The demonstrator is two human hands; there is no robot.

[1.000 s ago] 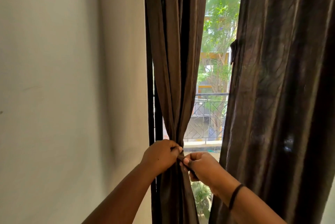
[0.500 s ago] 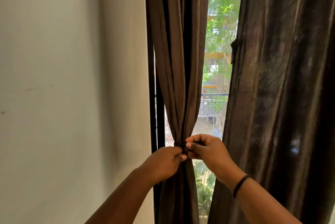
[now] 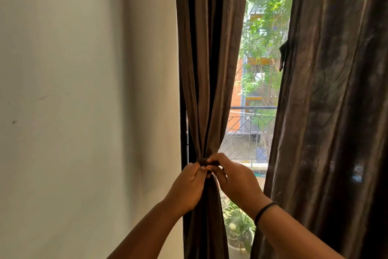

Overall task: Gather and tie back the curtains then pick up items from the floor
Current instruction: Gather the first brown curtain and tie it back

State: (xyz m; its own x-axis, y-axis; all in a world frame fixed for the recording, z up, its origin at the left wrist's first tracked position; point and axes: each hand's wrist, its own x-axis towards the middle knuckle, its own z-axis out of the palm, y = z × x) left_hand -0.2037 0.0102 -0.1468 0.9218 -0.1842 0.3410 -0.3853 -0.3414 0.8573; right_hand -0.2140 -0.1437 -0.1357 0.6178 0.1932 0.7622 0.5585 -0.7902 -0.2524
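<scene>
Where hands point(image 3: 212, 183) pinch: gathered curtain point(image 3: 210, 69).

A bare wall point(image 3: 84, 111) closes the frame's left side. The gathered curtain point(image 3: 212, 69) and the loose curtain point(image 3: 336, 111) flank an open gap at centre. A balcony railing point(image 3: 249, 132) bars that gap beyond.

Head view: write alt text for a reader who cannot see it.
Both hands, left hand and right hand, pinch a dark tie around the gathered left curtain beside a pale wall. The right curtain hangs loose; trees show outside.
</scene>
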